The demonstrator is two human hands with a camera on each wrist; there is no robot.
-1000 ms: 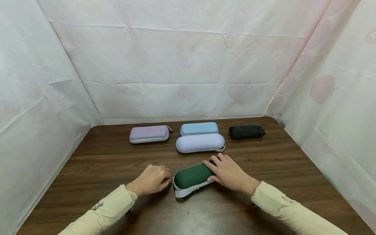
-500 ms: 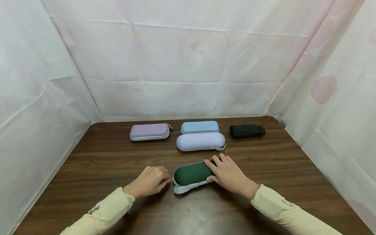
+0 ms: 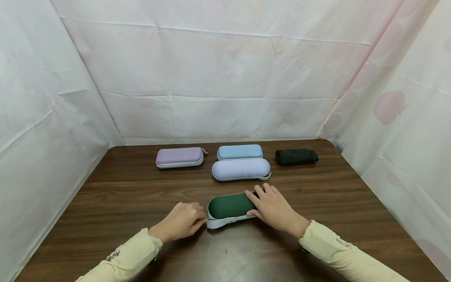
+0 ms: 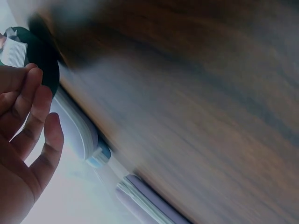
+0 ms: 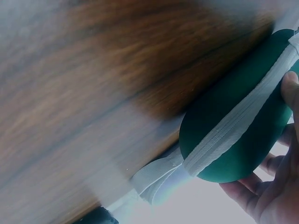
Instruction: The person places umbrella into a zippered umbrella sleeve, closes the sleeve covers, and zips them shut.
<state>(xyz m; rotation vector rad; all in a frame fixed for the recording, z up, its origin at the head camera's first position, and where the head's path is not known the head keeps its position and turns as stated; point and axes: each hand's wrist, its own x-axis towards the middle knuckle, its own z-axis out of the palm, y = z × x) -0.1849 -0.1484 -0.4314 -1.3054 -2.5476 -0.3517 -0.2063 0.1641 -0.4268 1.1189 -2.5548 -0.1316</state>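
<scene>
A green zippered hard case (image 3: 230,205) with a light grey zipper band (image 5: 238,119) lies on the table in front of me. My right hand (image 3: 276,209) grips its right end, thumb on the near side and fingers over the top and far side. My left hand (image 3: 184,221) is at the left end, its thumb and index fingertip meeting at the zipper; the small pull they pinch is mostly hidden. A grey strap loop (image 3: 219,223) sticks out along the case's near left edge. In the left wrist view the other fingers (image 4: 53,135) are loosely bent.
Behind the green case lies a lavender case (image 3: 241,169), with a light blue case (image 3: 239,152) right behind it. A purple case (image 3: 179,156) is at the back left, and a black folded bundle (image 3: 296,156) at the back right. Pale curtains (image 3: 218,70) surround the wooden table (image 3: 123,188).
My left hand has shifted slightly toward me around the case's left end. The green case has turned a little, its left end now farther from me. The right hand keeps its grip.
</scene>
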